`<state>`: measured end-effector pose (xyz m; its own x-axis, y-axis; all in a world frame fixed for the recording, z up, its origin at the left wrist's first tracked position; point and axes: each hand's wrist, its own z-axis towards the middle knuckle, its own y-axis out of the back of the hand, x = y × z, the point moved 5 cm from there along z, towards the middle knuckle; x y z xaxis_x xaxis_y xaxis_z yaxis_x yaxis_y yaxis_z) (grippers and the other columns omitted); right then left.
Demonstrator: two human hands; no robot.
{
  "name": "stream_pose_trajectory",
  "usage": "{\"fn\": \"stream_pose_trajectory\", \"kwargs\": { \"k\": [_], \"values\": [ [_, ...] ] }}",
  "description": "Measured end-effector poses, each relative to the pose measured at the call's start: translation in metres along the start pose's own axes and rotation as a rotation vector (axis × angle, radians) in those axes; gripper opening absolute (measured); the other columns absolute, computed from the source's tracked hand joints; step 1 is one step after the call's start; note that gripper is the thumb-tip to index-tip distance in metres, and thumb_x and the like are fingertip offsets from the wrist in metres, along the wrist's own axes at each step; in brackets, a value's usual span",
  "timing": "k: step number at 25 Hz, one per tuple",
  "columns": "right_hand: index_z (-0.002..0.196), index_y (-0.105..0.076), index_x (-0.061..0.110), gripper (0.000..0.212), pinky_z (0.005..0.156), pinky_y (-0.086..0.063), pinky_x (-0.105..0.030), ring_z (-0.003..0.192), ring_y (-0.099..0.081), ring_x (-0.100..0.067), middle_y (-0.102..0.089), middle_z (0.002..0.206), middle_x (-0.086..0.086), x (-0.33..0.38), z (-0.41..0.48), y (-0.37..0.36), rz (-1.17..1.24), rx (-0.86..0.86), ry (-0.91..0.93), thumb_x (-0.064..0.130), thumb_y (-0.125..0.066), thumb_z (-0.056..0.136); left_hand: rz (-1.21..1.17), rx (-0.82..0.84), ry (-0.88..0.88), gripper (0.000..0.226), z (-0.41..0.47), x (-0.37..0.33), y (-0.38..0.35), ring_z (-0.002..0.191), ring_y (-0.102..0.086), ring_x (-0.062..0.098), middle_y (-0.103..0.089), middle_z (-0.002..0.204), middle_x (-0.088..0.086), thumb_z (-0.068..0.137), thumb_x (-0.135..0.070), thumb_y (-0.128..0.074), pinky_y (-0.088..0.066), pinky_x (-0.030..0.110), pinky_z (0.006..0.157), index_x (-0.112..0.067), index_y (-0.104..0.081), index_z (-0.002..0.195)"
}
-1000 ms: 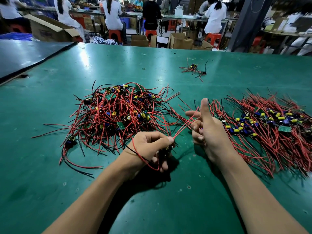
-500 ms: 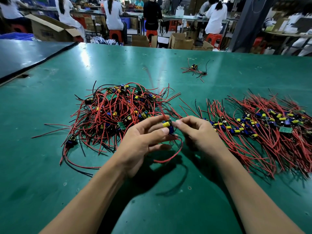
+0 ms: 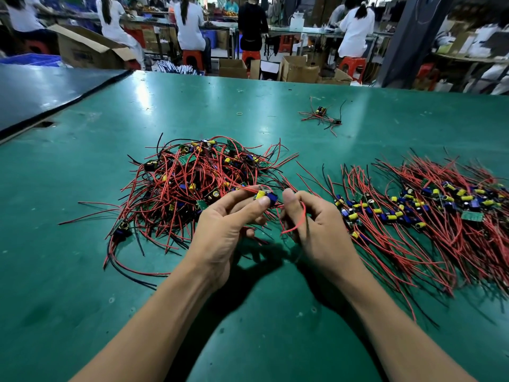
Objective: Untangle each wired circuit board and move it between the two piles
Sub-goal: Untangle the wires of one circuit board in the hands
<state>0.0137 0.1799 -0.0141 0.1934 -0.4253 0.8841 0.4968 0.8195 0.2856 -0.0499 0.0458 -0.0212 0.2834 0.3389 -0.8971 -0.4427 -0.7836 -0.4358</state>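
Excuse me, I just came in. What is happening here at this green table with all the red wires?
A person is sorting wired circuit boards with bare hands. The left hand pinches one small circuit board, and the right hand holds a looped red wire beside it. Both hands are above the green table, between a tangled pile on the left and a neater pile on the right. The board is not yet set down.
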Motion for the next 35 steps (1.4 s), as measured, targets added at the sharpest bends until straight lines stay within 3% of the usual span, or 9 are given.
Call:
{"fn": "stream_pose_trajectory", "kwargs": {
  "k": [3,5,8,11,13,17,20,29,35],
  "values": [
    [0.066,-0.064,0.023,0.043,0.048,-0.036,-0.015,0.050,-0.046,-0.002,-0.056,0.057,0.008,0.000,0.001,-0.001,0.229,0.001,-0.124,0.044,-0.052,0.101,-0.065,0.041,0.073,0.035,-0.001,0.003,-0.003,0.060,-0.062,0.012,-0.073,0.083,0.002,0.064,-0.009,-0.076,-0.049,0.019,0.051,-0.011,-0.068,0.097],
    [0.063,-0.066,0.024,0.040,0.043,-0.025,-0.017,0.046,-0.038,-0.006,-0.051,0.056,0.007,-0.002,0.002,0.001,0.395,0.042,-0.270,0.048,-0.056,0.093,-0.140,0.085,0.149,0.034,-0.001,0.006,-0.007,0.059,-0.065,0.016,-0.072,0.084,0.007,0.066,-0.003,-0.071,-0.054,0.022,0.051,-0.008,-0.066,0.099],
    [0.059,-0.064,0.022,0.042,0.046,-0.016,-0.026,0.048,-0.028,-0.012,-0.040,0.056,0.003,0.001,-0.001,0.000,0.475,0.234,-0.353,0.054,-0.064,0.086,-0.116,0.165,0.295,0.021,-0.005,0.011,-0.012,0.052,-0.063,0.016,-0.067,0.073,0.008,0.077,-0.023,-0.064,-0.053,0.022,0.047,-0.005,-0.069,0.088],
    [0.058,-0.064,0.020,0.042,0.042,-0.019,-0.019,0.044,-0.029,-0.009,-0.038,0.054,0.002,0.002,-0.006,-0.001,0.433,0.354,-0.369,0.050,-0.061,0.087,-0.035,0.271,0.403,0.045,-0.009,0.014,-0.015,0.050,-0.063,0.014,-0.064,0.064,0.004,0.085,-0.048,-0.058,-0.052,0.021,0.045,-0.007,-0.074,0.073],
    [0.059,-0.063,0.020,0.042,0.040,-0.023,-0.016,0.044,-0.031,-0.007,-0.039,0.056,-0.002,-0.001,-0.005,0.000,0.405,0.344,-0.365,0.049,-0.062,0.088,0.015,0.312,0.380,0.039,-0.010,0.013,-0.016,0.054,-0.066,0.014,-0.067,0.068,0.005,0.081,-0.048,-0.062,-0.053,0.021,0.047,-0.013,-0.076,0.074],
    [0.069,-0.068,0.019,0.032,0.051,-0.017,-0.031,0.058,-0.032,-0.018,-0.043,0.068,-0.012,-0.011,0.001,0.003,0.360,0.221,-0.362,0.048,-0.070,0.084,-0.041,0.290,0.287,0.018,-0.008,0.013,-0.016,0.060,-0.070,0.021,-0.071,0.079,0.014,0.075,-0.023,-0.072,-0.056,0.024,0.050,-0.010,-0.067,0.086],
    [0.075,-0.073,0.015,0.035,0.045,-0.021,-0.021,0.049,-0.031,-0.012,-0.040,0.057,-0.005,-0.015,0.003,0.009,0.389,0.111,-0.353,0.048,-0.083,0.074,-0.060,0.254,0.253,0.021,-0.006,0.015,-0.015,0.061,-0.071,0.027,-0.070,0.080,0.020,0.071,-0.014,-0.075,-0.057,0.028,0.051,-0.008,-0.060,0.084],
    [0.065,-0.066,0.015,0.037,0.039,-0.017,-0.020,0.034,-0.024,-0.005,-0.030,0.047,0.005,-0.017,0.006,0.005,0.665,0.086,-0.511,0.051,-0.072,0.074,0.008,0.253,0.197,0.023,-0.005,0.017,-0.016,0.064,-0.072,0.031,-0.070,0.080,0.021,0.066,-0.011,-0.077,-0.061,0.033,0.058,-0.008,-0.061,0.082],
    [0.059,-0.060,0.014,0.035,0.028,-0.022,-0.015,0.027,-0.024,-0.002,-0.031,0.041,0.006,-0.020,-0.001,-0.005,0.799,0.140,-0.708,0.042,-0.073,0.075,0.153,0.279,0.174,0.008,-0.005,0.022,-0.019,0.058,-0.067,0.020,-0.070,0.074,0.011,0.074,-0.007,-0.073,-0.055,0.024,0.055,-0.014,-0.072,0.077]
  ]
}}
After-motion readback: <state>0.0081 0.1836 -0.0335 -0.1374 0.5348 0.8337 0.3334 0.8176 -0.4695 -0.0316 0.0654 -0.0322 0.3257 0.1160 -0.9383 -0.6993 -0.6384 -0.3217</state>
